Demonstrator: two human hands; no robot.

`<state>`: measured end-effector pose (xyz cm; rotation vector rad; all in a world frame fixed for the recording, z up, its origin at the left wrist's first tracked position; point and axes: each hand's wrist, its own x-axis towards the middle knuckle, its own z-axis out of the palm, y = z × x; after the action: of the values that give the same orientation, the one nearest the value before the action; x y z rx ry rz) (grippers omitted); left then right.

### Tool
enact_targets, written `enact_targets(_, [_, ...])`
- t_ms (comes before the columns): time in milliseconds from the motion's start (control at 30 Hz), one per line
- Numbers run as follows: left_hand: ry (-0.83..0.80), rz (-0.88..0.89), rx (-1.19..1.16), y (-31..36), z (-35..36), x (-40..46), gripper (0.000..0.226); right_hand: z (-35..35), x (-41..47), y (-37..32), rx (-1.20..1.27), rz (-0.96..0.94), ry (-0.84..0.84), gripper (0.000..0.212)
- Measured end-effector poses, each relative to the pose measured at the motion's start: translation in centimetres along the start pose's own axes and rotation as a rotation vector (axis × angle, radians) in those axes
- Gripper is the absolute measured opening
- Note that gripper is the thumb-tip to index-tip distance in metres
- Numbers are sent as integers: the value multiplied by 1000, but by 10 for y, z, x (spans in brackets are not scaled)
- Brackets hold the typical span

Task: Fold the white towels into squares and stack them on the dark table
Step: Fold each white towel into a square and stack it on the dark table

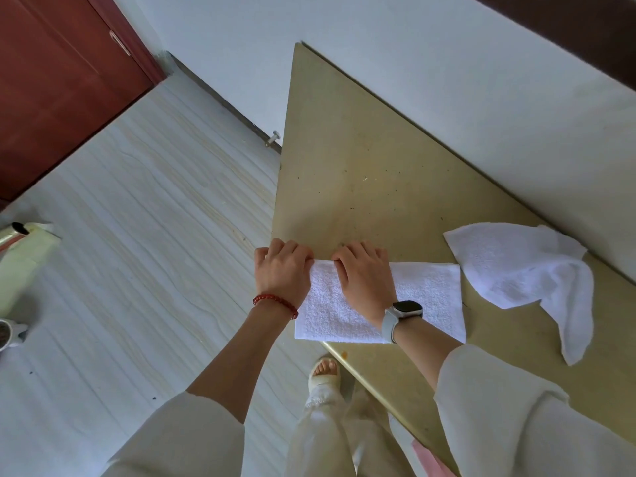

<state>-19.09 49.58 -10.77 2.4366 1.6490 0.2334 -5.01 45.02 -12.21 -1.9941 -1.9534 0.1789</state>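
At the bench (361,160) corner, left hand (280,270) and right hand (363,273) each grip the folded white towel's (426,297) far edge with curled fingers.

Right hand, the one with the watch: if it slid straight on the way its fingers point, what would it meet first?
Probably nothing: beyond the right hand lies bare table, then the white wall.

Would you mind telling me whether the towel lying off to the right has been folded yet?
Not folded. The loose towel lies crumpled, uneven, one end trailing toward the table edge, apart from the folded towel.
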Motion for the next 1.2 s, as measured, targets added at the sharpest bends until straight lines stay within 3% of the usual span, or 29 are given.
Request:
enact_targets(133, [-63,-71,-31,1,0,3,11,-15,-13,10,124,-1,58,29])
enact_targets(233, [-49,-105,-34,4,2,-1,11,-32,-41,37,18,40,36,36])
enact_targets(467, [54,-179,-98,10,7,-8,10,-40,-78,91,-243,79,-271,51])
enact_targets(667, [229,11,-2,20,6,-16,22,-33,-77,89,-243,130,-305,53])
enact_targets(767, [84,137,47,44,17,-49,39,-33,-79,89,-220,139,-284,53])
enact_targets(867, [-90,78,132,56,32,-73,54,-34,-79,87,-205,131,-244,50])
enact_targets(1000, [-133,-7,94,51,34,-56,67,-36,-82,84,-180,131,-165,50])
enact_targets(1100, [-156,101,166,34,36,-34,64,-45,-95,77,-128,135,-103,43])
enact_targets(1200, [-132,233,304,19,35,-9,58,-52,-116,75,-30,25,-66,29])
